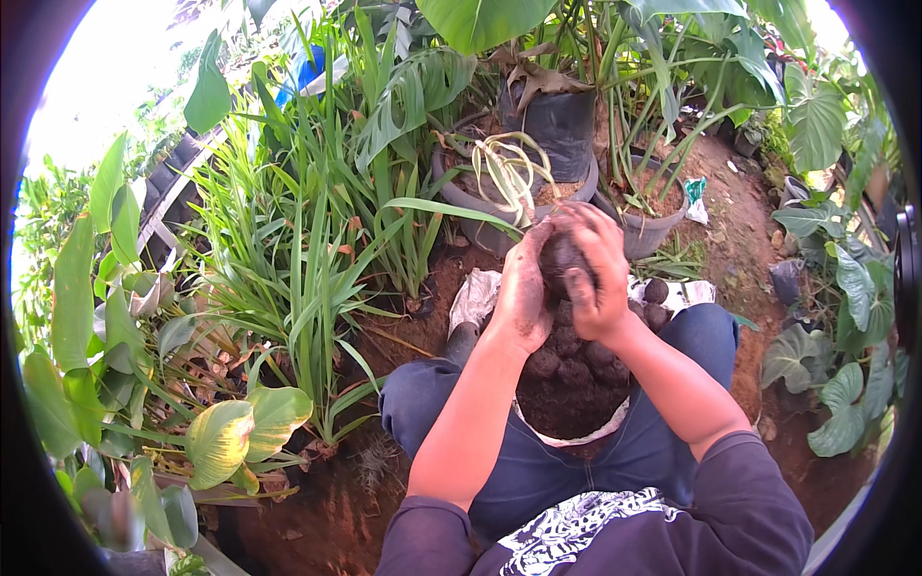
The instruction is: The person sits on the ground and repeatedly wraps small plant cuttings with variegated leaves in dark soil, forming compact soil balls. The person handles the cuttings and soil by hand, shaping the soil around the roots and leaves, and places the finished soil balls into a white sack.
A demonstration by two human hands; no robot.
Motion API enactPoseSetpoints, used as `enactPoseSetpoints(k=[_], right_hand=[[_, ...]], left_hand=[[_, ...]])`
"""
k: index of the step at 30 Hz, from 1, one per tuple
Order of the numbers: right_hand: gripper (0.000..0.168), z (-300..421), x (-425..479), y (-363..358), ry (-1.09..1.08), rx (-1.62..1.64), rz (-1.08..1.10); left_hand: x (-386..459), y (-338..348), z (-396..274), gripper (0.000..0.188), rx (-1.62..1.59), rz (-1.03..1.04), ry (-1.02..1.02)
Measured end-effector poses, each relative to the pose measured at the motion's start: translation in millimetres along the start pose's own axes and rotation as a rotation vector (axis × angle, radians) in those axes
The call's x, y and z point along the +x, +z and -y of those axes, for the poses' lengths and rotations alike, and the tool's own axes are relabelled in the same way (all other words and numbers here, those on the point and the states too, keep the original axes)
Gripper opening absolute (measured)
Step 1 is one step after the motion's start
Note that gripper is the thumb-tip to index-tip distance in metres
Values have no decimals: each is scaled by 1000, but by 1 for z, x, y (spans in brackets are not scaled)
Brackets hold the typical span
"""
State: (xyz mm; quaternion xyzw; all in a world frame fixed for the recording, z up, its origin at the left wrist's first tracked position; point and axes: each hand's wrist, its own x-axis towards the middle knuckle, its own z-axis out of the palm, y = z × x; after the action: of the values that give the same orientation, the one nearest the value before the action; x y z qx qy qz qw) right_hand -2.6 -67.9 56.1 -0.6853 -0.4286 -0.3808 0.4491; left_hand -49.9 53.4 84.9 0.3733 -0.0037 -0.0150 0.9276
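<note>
Both palms are cupped around a dark ball of soil (565,259) in front of me. My left hand (527,284) presses it from the left, and my right hand (599,270) wraps its right side and top. Soil smears the fingers of both. A small plant with pale, striped, drooping leaves (508,169) rises just beyond the fingertips; its base meets the ball or lies right behind it, I cannot tell which. Below the hands, several smaller soil balls (574,371) rest on loose dark soil (573,412) in a white sack (612,426) between my legs.
More soil balls (655,291) sit by my right knee. Ahead stand a wide grey pot (479,227), a black planter (558,129) and another grey pot (645,234). Strap-leaved plants (310,288) crowd the left; broad-leaved plants (850,360) line the right beside bare earth (735,209).
</note>
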Motion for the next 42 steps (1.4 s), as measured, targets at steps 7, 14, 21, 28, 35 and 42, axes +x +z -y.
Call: enactPoseSetpoints(k=[7,14,21,28,35,42], right_hand=[[52,9,4,0,37,-103,-78],[54,-4,-1,0,-65,-242,153],[49,-13,-3,9,-67,-220,143],[48,4,5,-12,-100,-161,0],[47,5,7,-15,-77,-193,-44],[50,0,5,-10,-141,-319,59]], left_hand=[[16,1,20,40,-300,50,-37],[30,-18,33,37,-403,47,-36],[49,-36,47,38,-238,-74,57],[17,-5,23,34,-223,165,14],[21,-3,26,36,-396,284,11],[32,-16,32,37,-421,251,-28]])
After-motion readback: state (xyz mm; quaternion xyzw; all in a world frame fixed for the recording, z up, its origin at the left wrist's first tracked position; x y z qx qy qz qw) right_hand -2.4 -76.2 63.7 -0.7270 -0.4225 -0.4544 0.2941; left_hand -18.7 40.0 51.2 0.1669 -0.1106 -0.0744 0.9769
